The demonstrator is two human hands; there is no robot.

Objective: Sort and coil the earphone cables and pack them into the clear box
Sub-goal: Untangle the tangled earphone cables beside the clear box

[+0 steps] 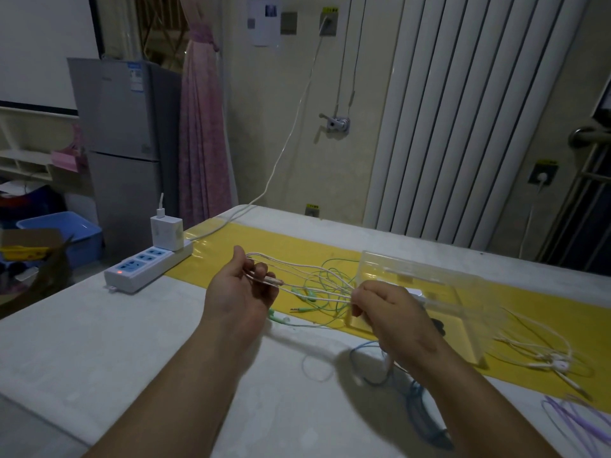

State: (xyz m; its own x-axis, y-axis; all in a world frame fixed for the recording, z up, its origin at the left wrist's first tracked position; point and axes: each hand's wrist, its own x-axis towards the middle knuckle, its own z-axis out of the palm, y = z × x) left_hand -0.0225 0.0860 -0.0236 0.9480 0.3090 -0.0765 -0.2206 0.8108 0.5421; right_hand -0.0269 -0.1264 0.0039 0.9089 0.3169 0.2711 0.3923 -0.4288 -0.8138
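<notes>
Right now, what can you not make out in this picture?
Head view: thin blue cable, partly hidden under the right forearm.
Head view: thin purple cable, cut off by the bottom-right edge.
Head view: clear plastic box, its contents blurred by reflections and the right hand.

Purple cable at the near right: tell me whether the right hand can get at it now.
Likely not yet: the right hand pinches the white cable strung to the left hand. Nothing stands between it and the purple cable.

Grey fridge point(122, 143) beside a pink curtain point(201, 127); white radiator point(463, 110) (tall, ribbed) against a cream wall point(264, 133).
</notes>
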